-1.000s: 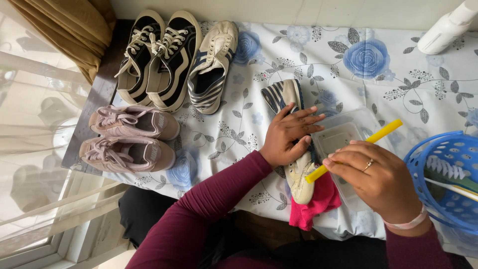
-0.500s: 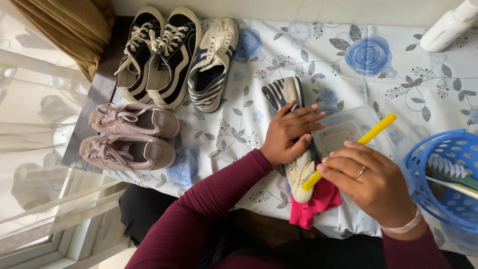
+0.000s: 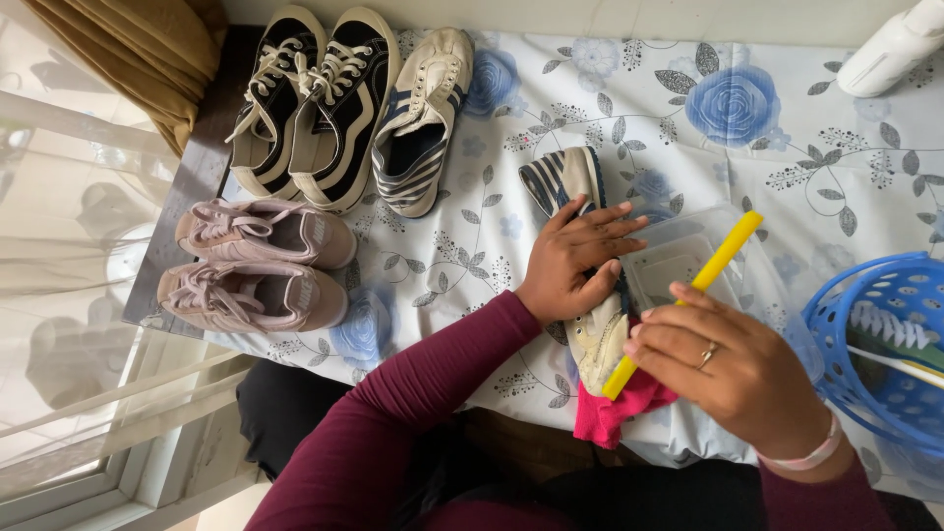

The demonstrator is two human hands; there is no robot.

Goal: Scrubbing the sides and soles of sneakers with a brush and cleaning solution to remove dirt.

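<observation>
Leftmost, well left of the striped shoe (image 3: 580,265) lying on its side: two pink sneakers (image 3: 258,265) near the edge of the flower-patterned surface (image 3: 787,147), with two black sneakers (image 3: 315,103) and a matching striped shoe (image 3: 421,118) beyond. Left hand (image 3: 575,258) pressed flat on that shoe, fingers spread. Right hand (image 3: 733,369) just right of it, clamped on a yellow brush handle (image 3: 683,300) slanting across its toe, over a pink cloth (image 3: 619,413). Further right, a blue basket (image 3: 885,344).
</observation>
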